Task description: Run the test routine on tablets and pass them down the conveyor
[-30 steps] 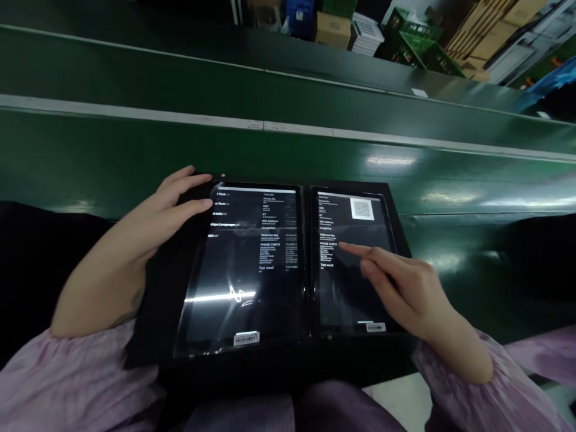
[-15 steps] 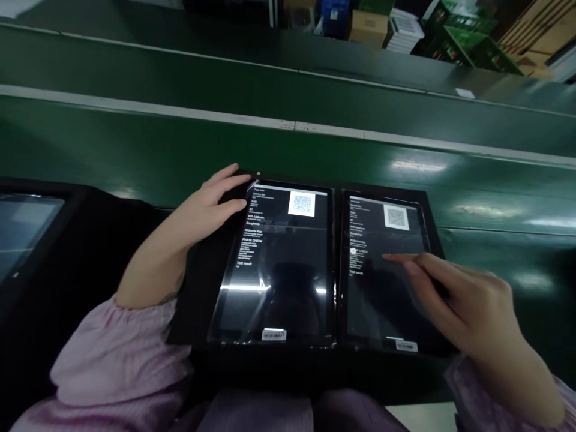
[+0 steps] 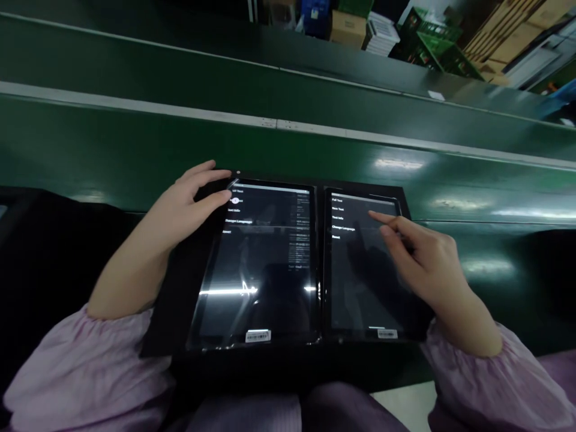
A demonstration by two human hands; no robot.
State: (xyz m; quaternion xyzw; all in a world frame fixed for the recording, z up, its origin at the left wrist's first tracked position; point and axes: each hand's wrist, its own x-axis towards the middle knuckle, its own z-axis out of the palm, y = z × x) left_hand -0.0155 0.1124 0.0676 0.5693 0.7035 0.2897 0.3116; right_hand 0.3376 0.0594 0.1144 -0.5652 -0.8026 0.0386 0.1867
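Two tablets lie side by side on a black board or mat (image 3: 168,312), screens lit. On the left tablet (image 3: 261,270) a text menu shows, with other text fading at its right side. My left hand (image 3: 184,204) rests at this tablet's upper left corner, fingers spread, the thumb on the screen's edge. The right tablet (image 3: 360,282) shows a short menu with lines such as "Test Info" and "Reset". Above its upper part my right hand (image 3: 423,255) points with the index finger, other fingers curled; I cannot tell whether the fingertip touches the glass. Each tablet bears a barcode sticker near its lower edge.
Beyond the tablets runs a green work surface (image 3: 135,144) with a pale strip (image 3: 202,114) across it. Farther back stand a cardboard box (image 3: 348,29), a stack of white items (image 3: 381,35) and green crates (image 3: 445,54). Black cloth-like material (image 3: 54,240) lies at left.
Both screens have switched from test info pages with QR codes to menu lists. My right hand has moved up and left over the right tablet. The whole view has shifted somewhat.
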